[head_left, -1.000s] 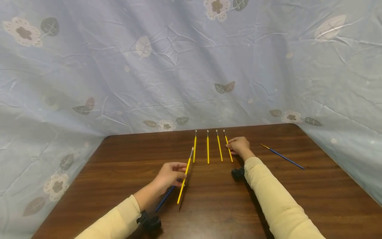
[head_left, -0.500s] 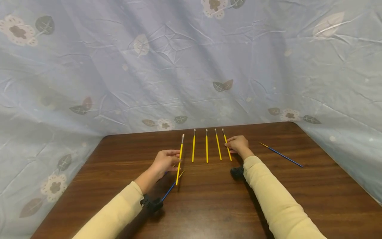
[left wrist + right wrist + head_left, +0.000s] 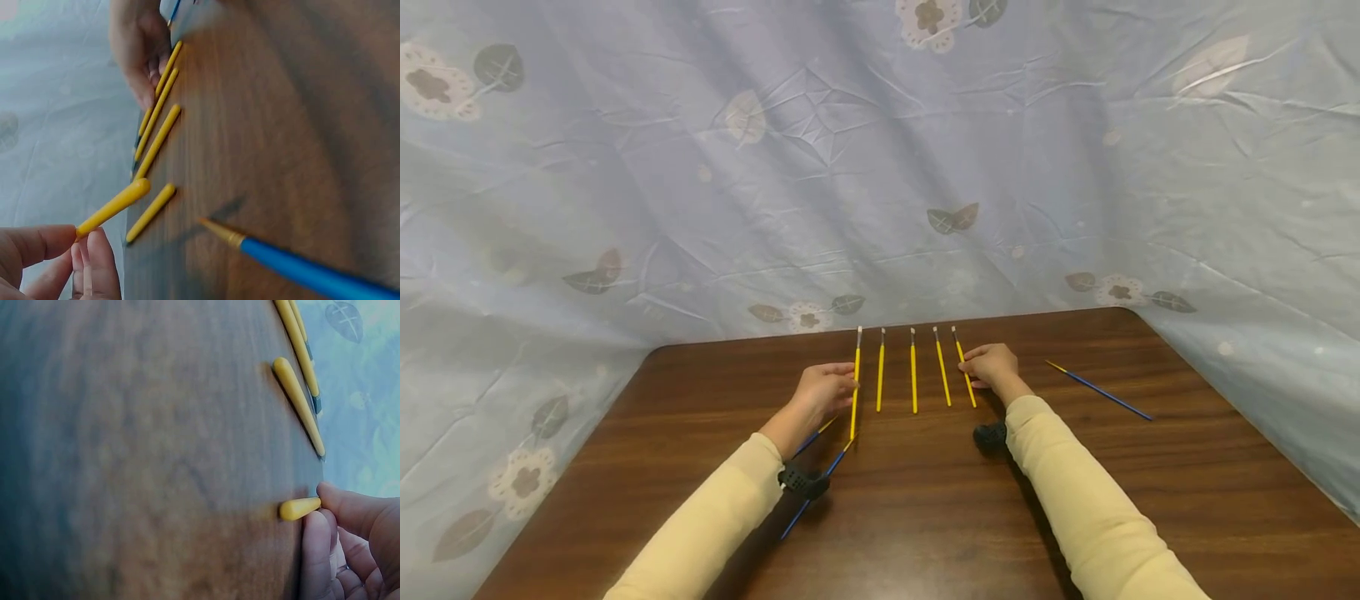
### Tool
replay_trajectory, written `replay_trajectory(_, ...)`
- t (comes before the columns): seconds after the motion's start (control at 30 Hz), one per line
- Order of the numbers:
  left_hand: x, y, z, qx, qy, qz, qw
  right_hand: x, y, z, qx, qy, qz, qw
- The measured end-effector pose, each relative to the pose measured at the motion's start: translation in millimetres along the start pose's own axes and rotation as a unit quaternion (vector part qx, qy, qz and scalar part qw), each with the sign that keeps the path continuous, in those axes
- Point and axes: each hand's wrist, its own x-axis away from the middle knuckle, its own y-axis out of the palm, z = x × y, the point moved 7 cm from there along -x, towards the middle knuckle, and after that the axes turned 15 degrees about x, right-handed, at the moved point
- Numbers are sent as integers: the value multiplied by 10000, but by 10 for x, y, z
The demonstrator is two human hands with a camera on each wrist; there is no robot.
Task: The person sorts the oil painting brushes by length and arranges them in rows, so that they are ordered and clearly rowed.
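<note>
Left brush [image 3: 853, 410] is pinched by the left hand [image 3: 820, 392], left of the middle brush [image 3: 913, 379]; right of it, the right hand [image 3: 995, 365] pinches the right brush [image 3: 972, 395]. Slack pinches could let either roll.

Soft glare on tabletop [image 3: 925, 533]; wrist views blurry.

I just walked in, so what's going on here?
Someone is handling yellow brushes at a table. The left hand pinches the brush at the row's left end, apparently raised off the table; the right hand pinches the brush at the right end. Three yellow ones lie between. A blue brush lies off right, two more near the left sleeve.
</note>
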Motion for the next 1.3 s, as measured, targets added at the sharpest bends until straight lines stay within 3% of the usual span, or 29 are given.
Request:
replay_trajectory(0.4,-406,-132,-31,-96,-183,172,9996,20,-3,-16,-47,-5,11,10000)
replay_trajectory(0.7,-546,-127,-53,-80,-194,399,9990,29,3,-7,-86,49,22,9999)
replay_trajectory(0.93,-642,-113,-68,-319,-58,483,9983,32,-20,-17,-66,41,24,10000)
replay_trajectory(1.3,-705,-140,-104,-685,67,970,9929,54,-30,-5,-31,55,33,10000)
